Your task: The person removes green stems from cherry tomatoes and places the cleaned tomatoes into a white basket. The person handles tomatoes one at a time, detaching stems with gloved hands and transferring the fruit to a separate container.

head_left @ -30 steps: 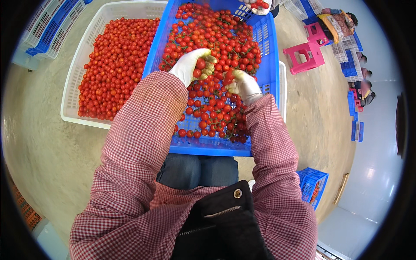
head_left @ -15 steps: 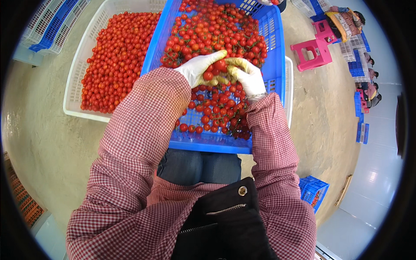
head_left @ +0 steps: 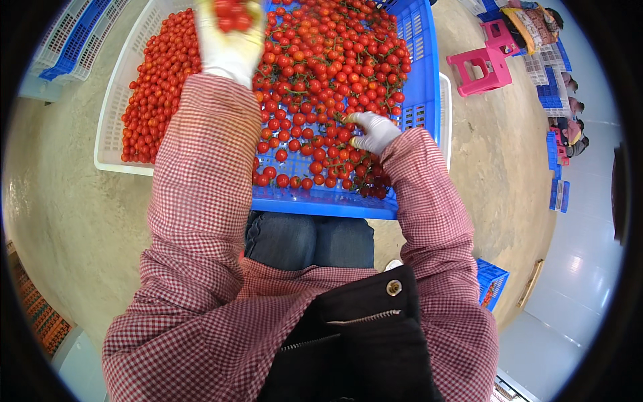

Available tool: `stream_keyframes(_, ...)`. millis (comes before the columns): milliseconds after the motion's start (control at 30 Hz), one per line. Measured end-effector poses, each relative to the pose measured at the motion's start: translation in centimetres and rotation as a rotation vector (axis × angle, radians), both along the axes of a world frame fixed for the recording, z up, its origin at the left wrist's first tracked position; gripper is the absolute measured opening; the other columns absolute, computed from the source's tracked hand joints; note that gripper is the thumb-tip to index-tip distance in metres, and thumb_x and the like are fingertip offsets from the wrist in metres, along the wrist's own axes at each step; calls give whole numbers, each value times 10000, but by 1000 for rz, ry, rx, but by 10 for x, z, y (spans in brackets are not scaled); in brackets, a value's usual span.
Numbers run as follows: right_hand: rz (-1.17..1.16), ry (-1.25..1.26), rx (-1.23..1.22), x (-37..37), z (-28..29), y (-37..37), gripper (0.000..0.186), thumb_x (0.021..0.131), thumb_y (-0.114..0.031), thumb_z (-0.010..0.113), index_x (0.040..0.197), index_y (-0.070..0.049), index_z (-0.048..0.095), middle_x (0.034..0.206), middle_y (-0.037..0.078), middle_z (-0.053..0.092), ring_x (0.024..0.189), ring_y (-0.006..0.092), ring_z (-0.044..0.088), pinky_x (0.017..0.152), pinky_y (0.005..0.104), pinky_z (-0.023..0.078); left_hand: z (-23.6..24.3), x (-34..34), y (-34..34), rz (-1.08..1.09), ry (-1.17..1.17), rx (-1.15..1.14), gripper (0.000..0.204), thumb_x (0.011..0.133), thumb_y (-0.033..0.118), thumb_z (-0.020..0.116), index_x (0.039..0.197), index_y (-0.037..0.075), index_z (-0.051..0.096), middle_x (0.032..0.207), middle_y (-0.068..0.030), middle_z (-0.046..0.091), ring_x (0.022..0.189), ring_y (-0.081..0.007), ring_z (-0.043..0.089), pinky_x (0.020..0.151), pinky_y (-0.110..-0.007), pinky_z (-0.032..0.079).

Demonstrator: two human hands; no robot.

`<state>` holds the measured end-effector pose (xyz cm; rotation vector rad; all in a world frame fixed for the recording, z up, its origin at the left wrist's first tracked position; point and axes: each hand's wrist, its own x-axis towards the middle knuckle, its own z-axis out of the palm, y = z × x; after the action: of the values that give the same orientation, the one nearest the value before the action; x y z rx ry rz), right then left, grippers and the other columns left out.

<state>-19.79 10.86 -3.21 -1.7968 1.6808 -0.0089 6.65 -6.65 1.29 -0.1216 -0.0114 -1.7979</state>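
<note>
My left hand (head_left: 231, 47), in a white glove stained yellow, is raised over the inner edge of the white crate (head_left: 107, 127). Several red cherry tomatoes (head_left: 232, 16) lie in its cupped fingers. Loose tomatoes without stems (head_left: 159, 87) fill much of that crate. My right hand (head_left: 375, 132), gloved too, reaches into the blue crate (head_left: 321, 205) at its right side. Its thumb and forefinger are spread beside cherry tomatoes on green stems (head_left: 335, 87); the other fingers are partly hidden. Blue crate floor shows between the tomatoes nearest me.
The blue crate stands over my knees, with a white rim (head_left: 445, 120) beyond its right side. Pink stools (head_left: 483, 69) and a small blue crate (head_left: 491, 284) are on the floor to the right. Stacked crates (head_left: 80, 40) stand far left; people sit at the far right.
My hands have parted. The left moved up and left with tomatoes in it, toward the white crate; the right moved slightly down among the stemmed tomatoes.
</note>
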Motion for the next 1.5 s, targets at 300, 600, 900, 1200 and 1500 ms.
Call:
stream_keyframes(300, -401, -785, 304, -4, 1, -6, 403, 836, -117, 575, 1219, -46, 475, 965, 51, 599, 830, 124, 583, 665, 240, 492, -1, -19, 29, -134, -648, 24, 303, 856, 188, 524, 1022, -65, 521, 906, -191, 598, 850, -294, 604, 707, -340, 529)
stream_keyframes(600, -531, -1420, 217, -2, 27, 0, 405, 866, -155, 514, 1179, 93, 444, 1032, 178, 588, 905, 254, 602, 777, 335, 496, -19, -74, 87, -579, -1543, -916, 372, 775, 116, 629, 1130, 46, 543, 1087, -87, 498, 1021, -189, 511, 875, -300, 424)
stream_keyframes(900, -538, -771, -315, -49, 84, 24, 342, 846, -204, 492, 1116, -9, 568, 882, 96, 639, 718, 118, 564, 637, 244, 460, -10, -75, 81, -363, -1345, -493, 356, 836, 166, 566, 1149, 15, 490, 944, -79, 609, 832, -143, 599, 676, -269, 485)
stream_keyframes(1200, -135, -101, -424, -34, 67, 55, 419, 696, -118, 613, 1113, -131, 575, 998, 133, 605, 896, 254, 587, 811, 356, 462, -27, -56, 46, -230, -1045, 4, 185, 850, 69, 457, 1008, 2, 527, 949, -132, 609, 829, -204, 615, 592, -238, 473)
stream_keyframes(1500, 115, 23, 161, 30, -4, 31, 304, 723, -34, 605, 1021, -94, 598, 879, 93, 633, 790, 203, 616, 728, 312, 488, -29, -61, 50, -364, -1242, -50, 208, 863, 162, 491, 990, 41, 604, 875, -52, 638, 777, -126, 614, 517, -186, 401)
